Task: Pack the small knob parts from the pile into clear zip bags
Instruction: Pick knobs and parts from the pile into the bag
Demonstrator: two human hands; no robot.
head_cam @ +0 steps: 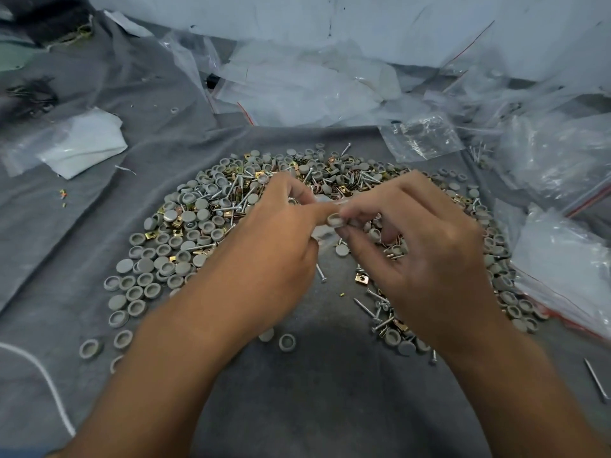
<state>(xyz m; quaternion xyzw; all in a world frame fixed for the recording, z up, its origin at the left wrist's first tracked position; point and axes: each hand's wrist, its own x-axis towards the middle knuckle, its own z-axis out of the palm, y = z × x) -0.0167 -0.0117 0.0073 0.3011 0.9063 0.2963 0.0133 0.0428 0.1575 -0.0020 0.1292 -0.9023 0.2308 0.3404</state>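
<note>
Together, both hands' curled fingers (pixel 355 217) pinch one grey knob (pixel 334 220) above the pile (pixel 185 226).

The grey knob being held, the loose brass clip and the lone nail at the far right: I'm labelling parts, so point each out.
Grey knob (pixel 334 220), head view, on its rim between the fingertips.
Brass clip (pixel 360 278), head view, on its flat face.
Nail (pixel 596 380), head view, on mid-shaft.

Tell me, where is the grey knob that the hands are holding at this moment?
In the head view, the grey knob is near the centre, pinched at the fingertips where the left hand and right hand meet, above the pile of knobs.
</note>
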